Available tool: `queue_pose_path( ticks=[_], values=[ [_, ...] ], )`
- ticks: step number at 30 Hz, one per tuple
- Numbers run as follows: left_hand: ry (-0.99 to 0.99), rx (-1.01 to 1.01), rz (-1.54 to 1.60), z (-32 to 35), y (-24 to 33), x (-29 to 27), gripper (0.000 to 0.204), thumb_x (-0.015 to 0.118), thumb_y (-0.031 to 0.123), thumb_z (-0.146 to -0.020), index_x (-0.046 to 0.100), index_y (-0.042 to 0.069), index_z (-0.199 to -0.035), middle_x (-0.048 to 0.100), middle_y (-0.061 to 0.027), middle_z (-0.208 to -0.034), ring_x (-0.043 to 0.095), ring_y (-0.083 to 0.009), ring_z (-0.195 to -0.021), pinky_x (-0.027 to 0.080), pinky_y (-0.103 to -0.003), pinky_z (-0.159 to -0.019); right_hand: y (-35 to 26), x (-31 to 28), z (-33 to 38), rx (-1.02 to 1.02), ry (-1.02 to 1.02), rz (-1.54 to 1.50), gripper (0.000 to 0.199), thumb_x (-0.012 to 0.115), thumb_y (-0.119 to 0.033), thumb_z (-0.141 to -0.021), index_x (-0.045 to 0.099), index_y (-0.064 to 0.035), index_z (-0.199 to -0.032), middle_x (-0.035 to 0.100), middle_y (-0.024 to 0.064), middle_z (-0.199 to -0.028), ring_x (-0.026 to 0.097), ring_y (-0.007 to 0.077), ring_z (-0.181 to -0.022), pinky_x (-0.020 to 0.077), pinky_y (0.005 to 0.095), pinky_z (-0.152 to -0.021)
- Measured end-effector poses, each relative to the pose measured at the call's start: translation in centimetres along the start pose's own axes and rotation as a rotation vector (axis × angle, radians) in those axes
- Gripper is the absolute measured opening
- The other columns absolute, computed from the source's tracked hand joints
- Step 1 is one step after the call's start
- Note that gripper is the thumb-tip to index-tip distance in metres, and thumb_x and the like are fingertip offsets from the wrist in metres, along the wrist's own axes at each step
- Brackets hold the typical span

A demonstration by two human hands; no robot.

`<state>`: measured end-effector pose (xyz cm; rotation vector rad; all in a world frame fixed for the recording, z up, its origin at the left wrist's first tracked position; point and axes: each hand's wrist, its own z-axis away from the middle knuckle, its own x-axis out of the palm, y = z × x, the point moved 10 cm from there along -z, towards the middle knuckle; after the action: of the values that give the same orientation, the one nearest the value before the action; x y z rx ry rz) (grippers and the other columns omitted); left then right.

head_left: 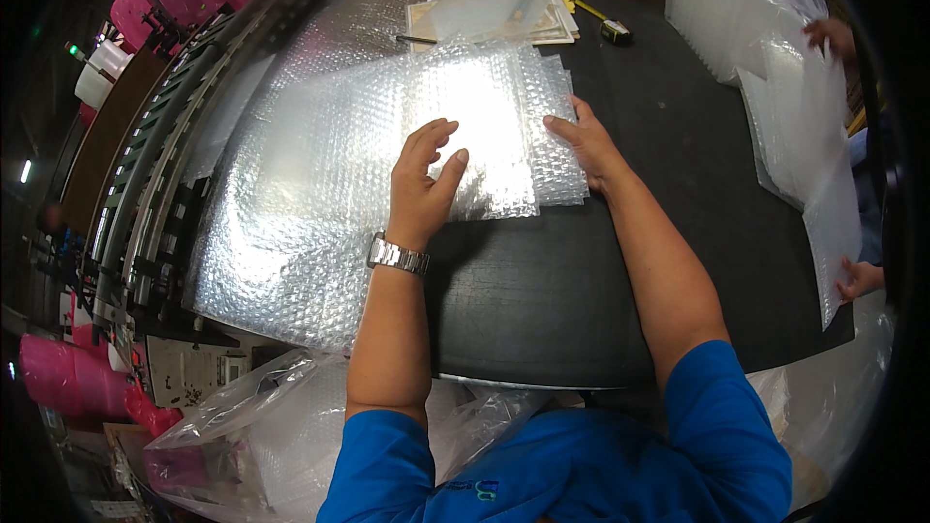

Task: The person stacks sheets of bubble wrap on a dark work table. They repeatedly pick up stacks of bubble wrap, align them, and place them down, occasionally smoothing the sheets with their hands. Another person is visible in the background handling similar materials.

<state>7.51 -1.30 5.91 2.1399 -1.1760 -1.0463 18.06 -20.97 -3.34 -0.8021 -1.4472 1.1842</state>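
Clear bubble wrap sheets (557,169) lie in a stack with uneven right edges, glaring brightly in the middle. My right hand (587,147) grips that right edge, thumb on top and the other fingers partly hidden. Over the stack's lower middle is my left hand (426,174), fingers curved and apart from the thumb, holding nothing; whether it touches the film I cannot tell. A metal watch (398,255) circles my left wrist. A wide bubble wrap web (281,271) spreads under and left of the stack, reaching the rollers.
A machine with rollers (145,174) borders the black table (523,310) on the left. Papers (484,12), a pen and a tape measure (614,31) lie at the back. At right, another person's hands (858,279) hold bubble wrap bags (790,126). Plastic bags (300,426) sit below the front edge.
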Motion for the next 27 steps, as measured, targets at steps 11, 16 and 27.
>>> queue_pose_path(
  ticks=[11,16,27],
  values=[
    [0.469,0.384,-0.263,1.7,5.7,-5.7,0.02,0.055,0.002,-0.08,0.058,0.0,-0.1,0.053,-0.0167,-0.112,0.051,-0.0272,-0.105,0.04,-0.036,-0.09,0.2,-0.1,0.1,0.012,0.002,0.007,0.068,0.063,-0.013,-0.081,0.022,0.0009,-0.133,0.047,0.0192,-0.117,0.053,0.0238,-0.1,0.0482,0.0343,-0.081],
    [0.571,-0.129,-0.863,0.9,0.1,-9.7,0.048,0.055,0.03,-0.082,0.045,0.011,-0.125,0.03,-0.0218,-0.135,0.025,-0.0359,-0.128,0.019,-0.055,-0.101,-0.2,0.1,0.4,-0.013,0.016,0.017,0.082,0.066,-0.024,-0.08,0.013,0.0003,-0.137,0.04,0.0219,-0.125,0.048,0.0264,-0.109,0.0461,0.036,-0.085],
    [-0.371,-0.198,-0.849,3.6,0.2,6.7,0.063,0.052,0.053,-0.078,0.04,0.023,-0.131,0.034,-0.017,-0.136,0.031,-0.0337,-0.125,0.026,-0.06,-0.095,1.6,-1.3,1.9,-0.001,-0.049,-0.194,0.081,0.069,-0.005,-0.071,0.017,-0.0043,-0.133,0.043,0.0191,-0.123,0.048,0.0295,-0.11,0.0463,0.0422,-0.086]
  ],
)
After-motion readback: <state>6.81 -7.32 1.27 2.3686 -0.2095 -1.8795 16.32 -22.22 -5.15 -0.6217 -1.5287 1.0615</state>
